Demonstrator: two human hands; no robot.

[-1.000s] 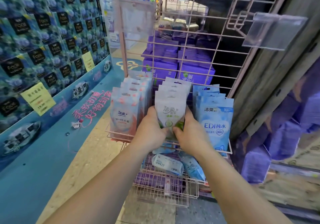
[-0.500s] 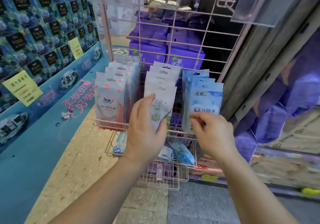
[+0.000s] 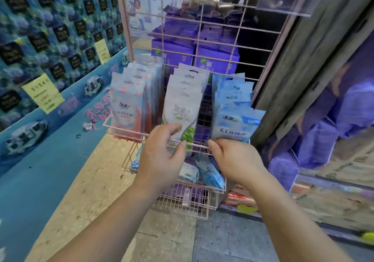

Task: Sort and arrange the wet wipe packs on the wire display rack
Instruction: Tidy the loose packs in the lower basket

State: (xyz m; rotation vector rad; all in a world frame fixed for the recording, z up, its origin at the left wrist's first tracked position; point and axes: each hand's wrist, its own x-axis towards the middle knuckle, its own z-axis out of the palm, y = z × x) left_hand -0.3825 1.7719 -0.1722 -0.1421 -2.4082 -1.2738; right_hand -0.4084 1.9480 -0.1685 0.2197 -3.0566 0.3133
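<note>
Pink wire display rack [image 3: 220,91], three rows of wet wipe packs standing upright on its shelf, long axes vertical. At far left, pink-and-white packs [image 3: 126,108], untouched, well apart from either hand. In the middle, green-and-white packs [image 3: 182,112]; left hand [image 3: 159,160] just below and in front of the front pack, fingers [image 3: 172,129] loosely spread and curved, holding nothing, thumb near the shelf's front wire; contact with the pack hard to tell. At right, blue packs [image 3: 236,122], front one tilted off line; right hand [image 3: 236,160] directly beneath it, fingertips [image 3: 212,142] bunched together at its lower edge, seemingly pinching that edge, though blurred. Right hand nearer the blue row, so likely the one to straighten it. Below, loose packs [image 3: 208,172] lying flat in the lower basket [image 3: 188,203].
</note>
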